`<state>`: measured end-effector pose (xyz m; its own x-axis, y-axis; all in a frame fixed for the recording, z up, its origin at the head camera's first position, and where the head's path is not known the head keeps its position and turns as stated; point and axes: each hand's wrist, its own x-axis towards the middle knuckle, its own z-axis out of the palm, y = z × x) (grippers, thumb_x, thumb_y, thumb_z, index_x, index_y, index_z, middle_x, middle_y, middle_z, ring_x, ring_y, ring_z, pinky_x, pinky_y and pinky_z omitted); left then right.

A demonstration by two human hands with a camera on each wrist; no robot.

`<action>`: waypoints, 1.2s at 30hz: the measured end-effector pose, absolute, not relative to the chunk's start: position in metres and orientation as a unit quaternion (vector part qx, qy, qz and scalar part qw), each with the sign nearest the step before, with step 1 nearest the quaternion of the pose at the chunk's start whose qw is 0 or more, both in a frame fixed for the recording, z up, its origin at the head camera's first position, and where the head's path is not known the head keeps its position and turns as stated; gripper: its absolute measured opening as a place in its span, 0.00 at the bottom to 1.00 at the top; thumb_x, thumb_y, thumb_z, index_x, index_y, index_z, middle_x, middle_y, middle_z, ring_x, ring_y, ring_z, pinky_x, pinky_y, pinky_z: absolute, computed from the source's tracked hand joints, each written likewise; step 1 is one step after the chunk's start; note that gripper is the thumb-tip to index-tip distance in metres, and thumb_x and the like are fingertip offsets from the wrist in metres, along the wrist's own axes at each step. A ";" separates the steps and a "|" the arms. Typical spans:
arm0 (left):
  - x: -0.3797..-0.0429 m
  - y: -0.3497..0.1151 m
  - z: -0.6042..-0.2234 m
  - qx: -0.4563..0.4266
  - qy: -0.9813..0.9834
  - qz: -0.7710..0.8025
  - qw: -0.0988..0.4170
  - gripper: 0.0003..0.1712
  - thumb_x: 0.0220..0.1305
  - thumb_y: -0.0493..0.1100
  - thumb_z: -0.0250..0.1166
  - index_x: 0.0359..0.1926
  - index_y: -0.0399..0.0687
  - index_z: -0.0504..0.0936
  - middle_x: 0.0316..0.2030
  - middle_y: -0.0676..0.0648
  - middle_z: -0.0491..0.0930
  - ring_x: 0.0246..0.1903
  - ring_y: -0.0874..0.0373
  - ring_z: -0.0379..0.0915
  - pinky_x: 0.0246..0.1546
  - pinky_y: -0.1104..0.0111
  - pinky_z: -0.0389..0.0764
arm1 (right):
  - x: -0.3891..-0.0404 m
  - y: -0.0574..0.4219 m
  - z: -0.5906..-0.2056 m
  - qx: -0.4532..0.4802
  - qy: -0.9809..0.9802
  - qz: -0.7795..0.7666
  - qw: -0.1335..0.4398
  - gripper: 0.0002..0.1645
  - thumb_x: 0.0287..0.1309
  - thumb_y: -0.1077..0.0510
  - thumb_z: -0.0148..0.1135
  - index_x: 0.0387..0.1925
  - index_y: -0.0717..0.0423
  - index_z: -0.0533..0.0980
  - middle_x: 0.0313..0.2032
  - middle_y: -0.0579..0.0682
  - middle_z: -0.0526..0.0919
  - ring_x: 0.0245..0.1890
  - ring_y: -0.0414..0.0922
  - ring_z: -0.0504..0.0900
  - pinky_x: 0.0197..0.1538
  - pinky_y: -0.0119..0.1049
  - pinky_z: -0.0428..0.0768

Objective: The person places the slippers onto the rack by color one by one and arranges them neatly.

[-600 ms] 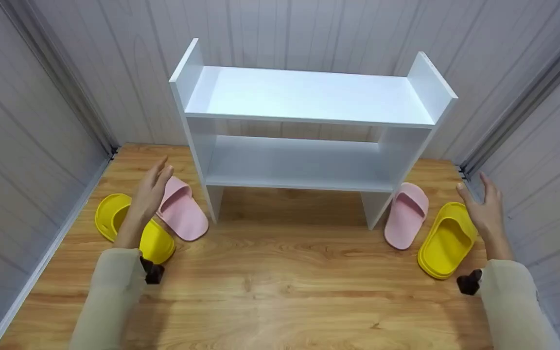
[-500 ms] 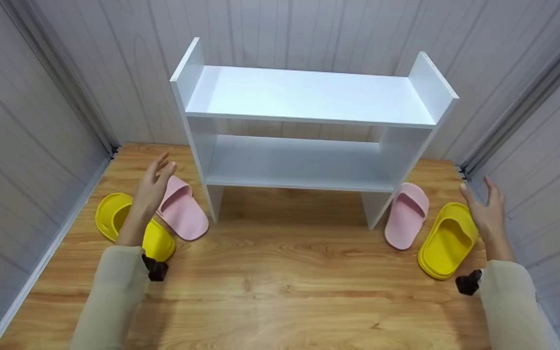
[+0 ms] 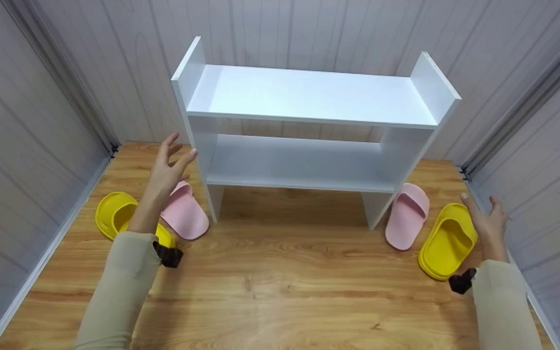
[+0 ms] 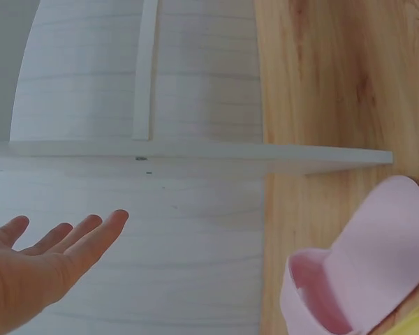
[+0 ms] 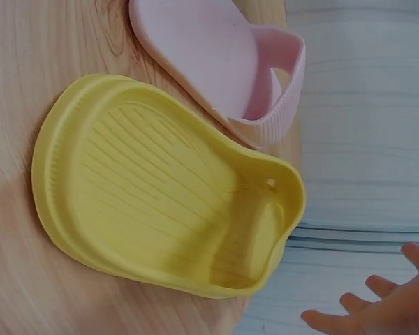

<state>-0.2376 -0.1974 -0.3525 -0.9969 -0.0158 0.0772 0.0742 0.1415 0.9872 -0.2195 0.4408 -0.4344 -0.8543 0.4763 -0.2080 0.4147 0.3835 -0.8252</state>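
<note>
Yellow slide [image 3: 447, 245] lies at right on the wood-grain floor [image 3: 280, 287], the right hand [image 3: 490, 226] near its toe — fingers relaxed, grasping nothing! A pink slide [image 3: 405, 221] sits beside it. Left hand [image 3: 165, 172] hovers beside the white shelf [image 3: 299, 163], fingers spread, also free — second pink slide [image 3: 187, 216] and second yellow slide [image 3: 111, 214] below.

Light from above whitens the top shelf [image 3: 309, 95] between your hands [image 3: 163, 177] [image 3: 490, 227]; a soft shadow [image 3: 170, 301] edges your left sleeve [image 3: 122, 282].
</note>
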 end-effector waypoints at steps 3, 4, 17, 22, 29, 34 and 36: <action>-0.239 -0.194 -0.351 -0.021 -0.759 -0.650 0.030 0.44 0.57 0.55 0.57 0.68 0.54 0.42 0.64 0.40 0.46 0.58 0.42 0.52 0.51 0.51 0.64 | -0.217 0.438 -0.436 -0.303 -0.819 0.488 0.021 0.62 0.42 0.24 0.46 0.67 0.50 0.31 0.63 0.60 0.19 0.61 0.61 0.23 0.57 0.61 0.39; -0.239 -0.193 -0.351 -0.020 -0.760 -0.649 0.027 0.45 0.57 0.55 0.57 0.68 0.54 0.42 0.64 0.40 0.46 0.58 0.42 0.52 0.51 0.51 0.64 | -0.217 0.437 -0.437 -0.316 -0.812 0.490 0.017 0.63 0.41 0.24 0.47 0.67 0.50 0.30 0.63 0.60 0.20 0.60 0.62 0.24 0.57 0.61 0.40; -0.243 -0.183 -0.346 -0.021 -0.755 -0.655 0.014 0.44 0.56 0.56 0.58 0.67 0.51 0.45 0.62 0.40 0.50 0.56 0.43 0.53 0.52 0.53 0.64 | -0.208 0.427 -0.455 -0.448 -0.712 0.542 -0.008 0.70 0.37 0.25 0.52 0.62 0.51 0.18 0.63 0.61 0.24 0.63 0.59 0.33 0.61 0.51 0.43; -0.246 -0.179 -0.343 -0.020 -0.759 -0.650 0.022 0.40 0.58 0.54 0.58 0.65 0.46 0.51 0.61 0.39 0.54 0.55 0.45 0.55 0.51 0.53 0.65 | -0.203 0.422 -0.460 -0.474 -0.690 0.547 -0.024 0.74 0.34 0.23 0.51 0.61 0.55 0.18 0.64 0.62 0.29 0.63 0.56 0.34 0.62 0.49 0.43; -0.248 -0.176 -0.341 -0.029 -0.769 -0.638 0.045 0.35 0.60 0.50 0.56 0.62 0.38 0.58 0.54 0.36 0.63 0.52 0.45 0.61 0.47 0.54 0.69 | -0.200 0.412 -0.466 -0.488 -0.678 0.547 -0.042 0.74 0.36 0.24 0.50 0.58 0.56 0.13 0.64 0.63 0.25 0.63 0.56 0.29 0.62 0.48 0.39; -0.250 -0.177 -0.341 -0.027 -0.774 -0.630 0.053 0.32 0.61 0.49 0.55 0.60 0.36 0.61 0.51 0.36 0.65 0.51 0.42 0.62 0.45 0.54 0.71 | -0.199 0.404 -0.468 -0.487 -0.689 0.536 -0.036 0.74 0.36 0.25 0.52 0.60 0.59 0.15 0.64 0.64 0.25 0.63 0.57 0.28 0.62 0.48 0.37; -0.250 -0.176 -0.341 -0.026 -0.772 -0.632 0.056 0.31 0.61 0.49 0.55 0.59 0.35 0.62 0.50 0.36 0.66 0.50 0.42 0.63 0.44 0.54 0.72 | -0.198 0.402 -0.468 -0.484 -0.703 0.520 -0.042 0.75 0.36 0.25 0.52 0.59 0.60 0.15 0.63 0.66 0.25 0.63 0.58 0.28 0.62 0.48 0.37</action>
